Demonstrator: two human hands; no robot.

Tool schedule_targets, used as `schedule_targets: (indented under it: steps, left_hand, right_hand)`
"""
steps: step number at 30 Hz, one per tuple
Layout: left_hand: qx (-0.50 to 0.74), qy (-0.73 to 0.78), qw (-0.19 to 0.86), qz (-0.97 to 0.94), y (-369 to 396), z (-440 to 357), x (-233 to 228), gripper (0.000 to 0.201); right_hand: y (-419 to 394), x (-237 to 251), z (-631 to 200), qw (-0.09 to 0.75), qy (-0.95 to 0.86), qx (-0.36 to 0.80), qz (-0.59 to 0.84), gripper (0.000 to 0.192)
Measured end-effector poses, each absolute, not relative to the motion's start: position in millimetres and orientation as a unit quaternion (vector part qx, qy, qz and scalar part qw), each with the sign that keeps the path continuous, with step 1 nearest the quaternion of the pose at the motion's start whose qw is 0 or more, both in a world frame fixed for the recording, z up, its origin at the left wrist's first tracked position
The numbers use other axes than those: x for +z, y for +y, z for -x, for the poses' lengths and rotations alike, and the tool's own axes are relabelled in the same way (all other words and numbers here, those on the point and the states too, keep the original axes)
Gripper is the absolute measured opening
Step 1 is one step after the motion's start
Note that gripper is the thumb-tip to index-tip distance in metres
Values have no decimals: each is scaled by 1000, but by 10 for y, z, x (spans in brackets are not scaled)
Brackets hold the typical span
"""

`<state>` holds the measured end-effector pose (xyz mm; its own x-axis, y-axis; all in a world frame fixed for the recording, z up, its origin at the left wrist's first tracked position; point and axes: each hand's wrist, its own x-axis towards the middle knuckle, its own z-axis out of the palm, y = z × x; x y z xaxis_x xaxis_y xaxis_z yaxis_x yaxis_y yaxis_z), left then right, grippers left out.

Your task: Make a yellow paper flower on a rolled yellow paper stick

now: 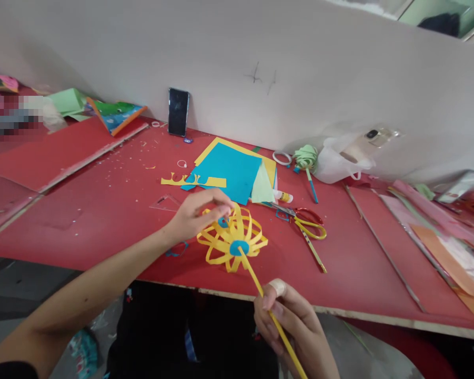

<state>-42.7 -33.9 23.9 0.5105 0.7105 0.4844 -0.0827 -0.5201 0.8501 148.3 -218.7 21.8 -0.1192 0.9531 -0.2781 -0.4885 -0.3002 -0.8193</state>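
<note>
A yellow paper ball [232, 238] made of looped strips, with a blue disc at its near end, sits on a thin yellow stick [256, 279]. My right hand [296, 329] grips the stick low down, below the table's front edge. My left hand [195, 213] pinches the far top of the paper ball with its fingertips. The ball hovers just over the red table [102, 210].
Blue, yellow and green paper sheets [233, 171] lie behind the ball, with a cut yellow strip [193, 180] to their left. Scissors [306, 221], a glue stick [283, 197], a black phone [178, 111] against the wall, a plastic bag [339, 158], paper stacks at right.
</note>
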Motion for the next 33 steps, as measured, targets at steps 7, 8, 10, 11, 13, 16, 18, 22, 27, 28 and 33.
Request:
schedule_targets:
  steps: [7, 8, 10, 11, 13, 16, 18, 22, 27, 28, 33]
  left_hand:
    - [202, 395, 390, -807, 24, 517, -33, 25]
    - [189, 389, 386, -815, 28, 511, -74, 28]
    - [184, 371, 370, -831, 12, 485, -140, 34]
    - [188, 363, 359, -839, -2, 466, -164, 34]
    - [197, 355, 343, -847, -31, 425, -191, 27]
    - [211, 348, 344, -846, -63, 373, -193, 13]
    - [233, 348, 361, -833, -74, 354, -180, 9]
    - [273, 365, 361, -814, -75, 348, -169, 14]
    - [222, 390, 358, -819, -81, 334, -193, 33]
    - [217, 390, 365, -817, -86, 326, -197, 34]
    - [217, 408, 342, -818, -111, 256, -207, 36]
  right_hand:
    - [-2127, 227, -1507, 525, -274, 681, 430, 21]
    - [-2130, 222, -1501, 521, -268, 682, 438, 21]
    - [-2148, 205, -1484, 512, -254, 683, 454, 21]
    - [-2161, 191, -1475, 509, -250, 683, 461, 21]
    - [-2187, 150, -1461, 502, -250, 685, 465, 22]
    - [-2211, 78, -1445, 496, -259, 693, 454, 23]
    - [-2212, 48, -1429, 499, -264, 685, 460, 24]
    - [-2202, 21, -1391, 495, -294, 646, 500, 26]
    - [-2196, -41, -1369, 482, -315, 646, 501, 28]
    - [-2197, -49, -1365, 485, -310, 643, 505, 28]
    - [-2199, -64, -1352, 496, -303, 637, 506, 27]
